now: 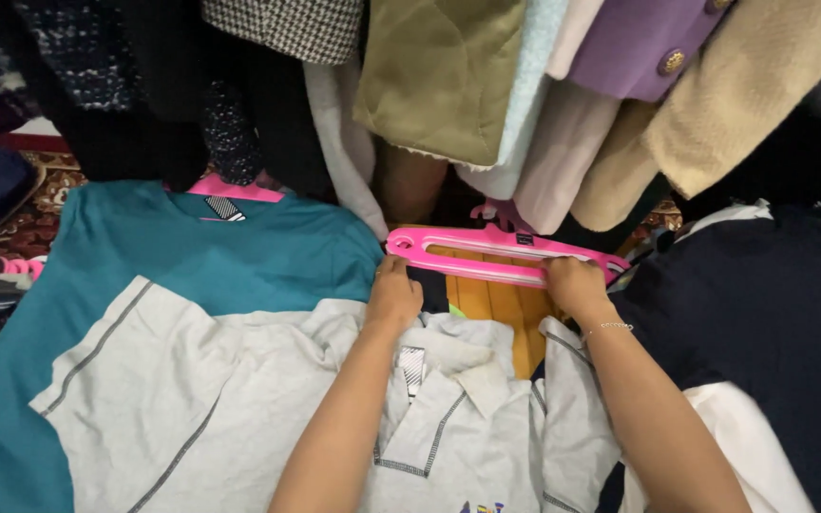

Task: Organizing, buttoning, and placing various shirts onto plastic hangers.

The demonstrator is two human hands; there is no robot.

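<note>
A pink plastic hanger lies across the middle, just beyond a light grey polo shirt with dark stitching and a small neck label. My left hand rests on the shirt's collar area with its fingertips touching the hanger's left end. Gripping the hanger's right part is my right hand, which wears a thin bracelet at the wrist. Under the hanger a strip of wooden surface shows.
A teal T-shirt on another pink hanger lies at the left, under a grey garment. A dark navy garment covers the right. Several hung coats, olive, lilac, beige, crowd the top.
</note>
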